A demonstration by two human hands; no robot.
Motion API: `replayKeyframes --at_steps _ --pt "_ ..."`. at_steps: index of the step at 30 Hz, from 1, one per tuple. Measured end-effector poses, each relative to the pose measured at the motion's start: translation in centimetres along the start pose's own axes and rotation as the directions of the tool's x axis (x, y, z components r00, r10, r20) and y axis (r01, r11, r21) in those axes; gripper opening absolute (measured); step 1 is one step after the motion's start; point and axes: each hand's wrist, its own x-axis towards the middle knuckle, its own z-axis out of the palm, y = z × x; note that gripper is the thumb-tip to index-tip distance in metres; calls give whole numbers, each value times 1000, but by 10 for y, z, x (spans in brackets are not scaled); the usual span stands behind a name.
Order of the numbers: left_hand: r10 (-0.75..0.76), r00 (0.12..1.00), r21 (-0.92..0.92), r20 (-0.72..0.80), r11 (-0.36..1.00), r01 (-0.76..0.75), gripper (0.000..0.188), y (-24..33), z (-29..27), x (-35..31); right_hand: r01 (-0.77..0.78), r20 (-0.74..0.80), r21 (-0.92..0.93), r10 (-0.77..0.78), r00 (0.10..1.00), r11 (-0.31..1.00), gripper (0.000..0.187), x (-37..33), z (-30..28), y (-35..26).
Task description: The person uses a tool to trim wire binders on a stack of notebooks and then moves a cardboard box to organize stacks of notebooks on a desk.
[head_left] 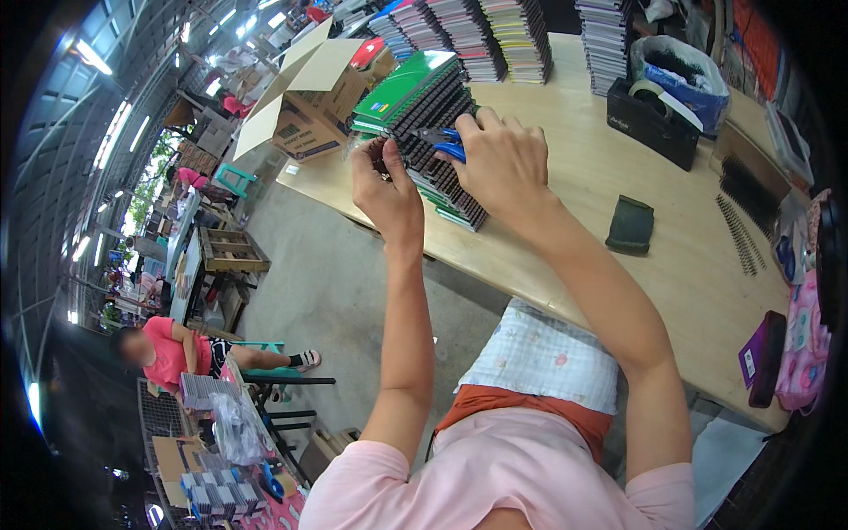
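Your curled left grip (390, 193) partly hides whatever it may pinch.
I cannot tell whether its fingertips hold anything; your right grip (505, 161) is wrapped around the blue-handled pliers (451, 150), partly covering their handles. Their grey nose points toward your left grip. The stacked notebooks (433, 102), glossy green on top with dark coil bindings, lie just beyond and between both grips.

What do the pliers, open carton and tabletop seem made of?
Pliers: dark metal nose, likely steel; glossy blue handles, probably plastic. Open carton: matte cardboard, judging by its brown, folded flaps. Tabletop: smooth, pale tan with a soft sheen, perhaps wood or laminate.
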Motion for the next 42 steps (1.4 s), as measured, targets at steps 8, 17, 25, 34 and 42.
replayKeyframes --at_steps 8,17,25,34,42 --pt "-43 999 -2 30 999 43 19 4 -2 0 49 -52 -66 -52 997 997 28 8 8 -5" --pt "46 999 -3 -6 999 -46 16 -2 -2 0 43 -112 -51 -48 993 998 32 2 -3 -10" --pt "36 999 -9 32 999 -36 15 6 -3 1 48 -128 -83 -58 990 995 39 7 -5 -16" --pt "56 998 -25 22 998 -55 14 6 -3 1 35 -53 -113 -41 998 993 36 9 -10 -19" --pt "52 998 -5 19 999 -52 13 5 -4 2 47 9 -53 -46 999 998 37 18 1 -13"
